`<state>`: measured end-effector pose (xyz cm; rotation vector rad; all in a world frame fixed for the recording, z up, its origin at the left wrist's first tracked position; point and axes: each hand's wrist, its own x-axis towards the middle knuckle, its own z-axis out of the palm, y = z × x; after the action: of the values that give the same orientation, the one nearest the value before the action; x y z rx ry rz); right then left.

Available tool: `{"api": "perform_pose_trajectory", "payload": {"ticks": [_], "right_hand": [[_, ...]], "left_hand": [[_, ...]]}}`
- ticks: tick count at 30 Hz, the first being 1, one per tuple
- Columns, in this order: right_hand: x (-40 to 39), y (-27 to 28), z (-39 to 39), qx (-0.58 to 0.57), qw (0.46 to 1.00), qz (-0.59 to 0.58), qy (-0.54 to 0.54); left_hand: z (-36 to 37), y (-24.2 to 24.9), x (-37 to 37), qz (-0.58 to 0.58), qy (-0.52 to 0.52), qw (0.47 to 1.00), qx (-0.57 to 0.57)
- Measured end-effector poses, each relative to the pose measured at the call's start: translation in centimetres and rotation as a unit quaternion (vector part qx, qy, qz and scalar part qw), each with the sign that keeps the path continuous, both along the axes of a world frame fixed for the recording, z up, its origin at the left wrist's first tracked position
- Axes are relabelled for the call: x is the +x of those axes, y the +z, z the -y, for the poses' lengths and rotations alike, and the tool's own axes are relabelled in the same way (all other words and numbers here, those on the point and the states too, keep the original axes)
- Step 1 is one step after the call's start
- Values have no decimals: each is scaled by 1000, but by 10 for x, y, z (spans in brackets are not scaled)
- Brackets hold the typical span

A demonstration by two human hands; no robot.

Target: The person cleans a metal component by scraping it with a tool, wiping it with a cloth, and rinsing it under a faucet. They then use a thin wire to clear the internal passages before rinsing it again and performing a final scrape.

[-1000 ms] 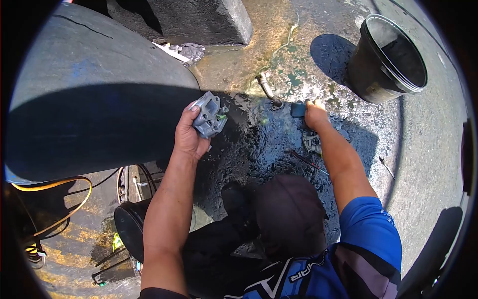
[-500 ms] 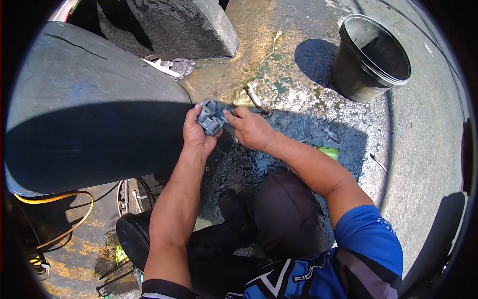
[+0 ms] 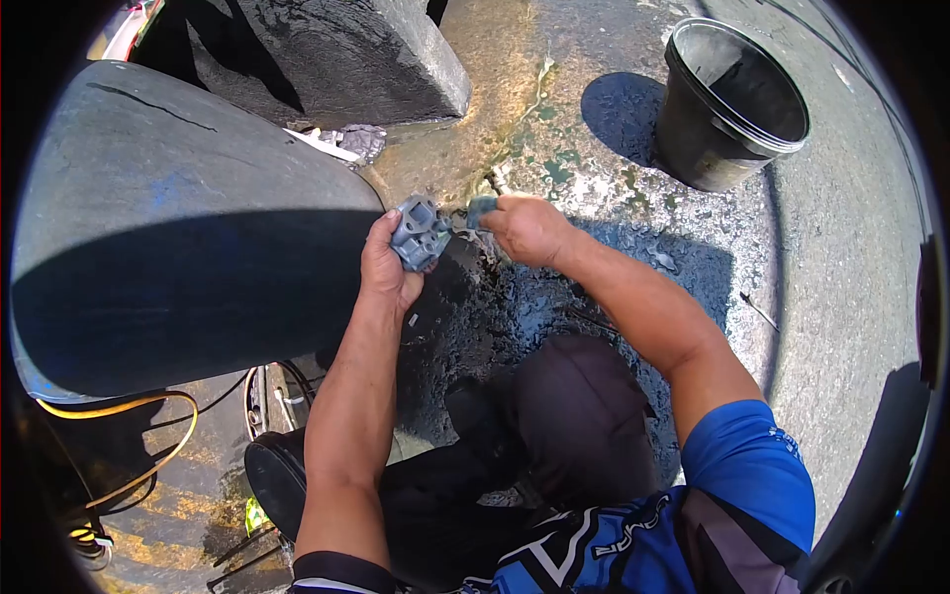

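Note:
My left hand [image 3: 380,259] grips a grey cast metal part [image 3: 416,236] with openings and bolt holes, holding it up beside the large dark drum. To its right, my right hand [image 3: 530,229] pinches a small grey-green scrubbing pad [image 3: 481,211]. A short gap separates the pad from the part, and the pad is slightly blurred. The fingers under the metal part are mostly hidden.
A black bucket [image 3: 708,148] stands on the wet concrete at upper right. The drum [image 3: 188,168] lies at left, below a concrete block [image 3: 327,64]. A yellow hose [image 3: 129,405] curves at lower left. A thin stick [image 3: 760,312] lies at right.
My right hand has moved away from the metal part, up and to the right, with the pad. The part stays in my left hand. A green object by my right forearm is now out of sight.

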<state>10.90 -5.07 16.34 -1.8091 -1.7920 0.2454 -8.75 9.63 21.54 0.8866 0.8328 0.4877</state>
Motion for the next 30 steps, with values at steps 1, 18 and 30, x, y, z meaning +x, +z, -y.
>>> {"api": "perform_pose_trajectory", "payload": {"ticks": [1, 18, 30], "right_hand": [[4, 0, 6, -36, 995, -63, -61], [20, -12, 30, -83, 989, -100, -74], [101, -123, 123, -281, 909, 66, -302]], "left_hand": [[-1, 9, -3, 20, -15, 999, -33], [-1, 34, -11, 39, -29, 992, -119], [1, 17, -22, 129, -161, 969, -135]]}}
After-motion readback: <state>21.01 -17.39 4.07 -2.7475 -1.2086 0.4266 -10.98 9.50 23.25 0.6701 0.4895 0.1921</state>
